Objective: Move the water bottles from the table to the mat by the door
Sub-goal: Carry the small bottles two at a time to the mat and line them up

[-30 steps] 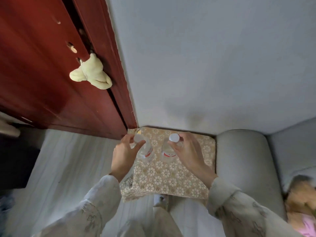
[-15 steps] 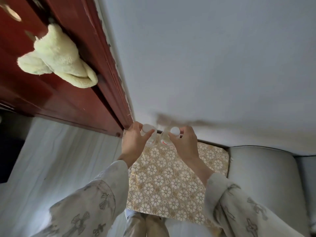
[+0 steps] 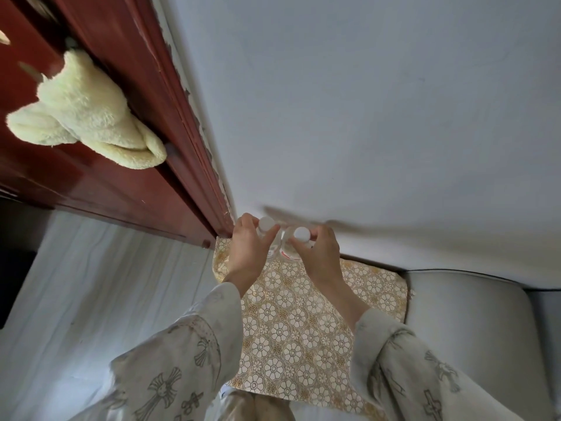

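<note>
clear bottles (image 3: 280, 244) side by side, left hand (image 3: 247, 253) & right hand (image 3: 318, 253) gripping necks

pale sleeves (image 3: 188, 357), grey cross prints

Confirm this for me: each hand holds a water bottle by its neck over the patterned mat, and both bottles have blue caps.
Not quite. In the head view the caps are white, not blue. The rest holds: the left hand grips one water bottle and the right hand grips the other bottle, both near the neck, over the far end of the patterned mat.
</note>
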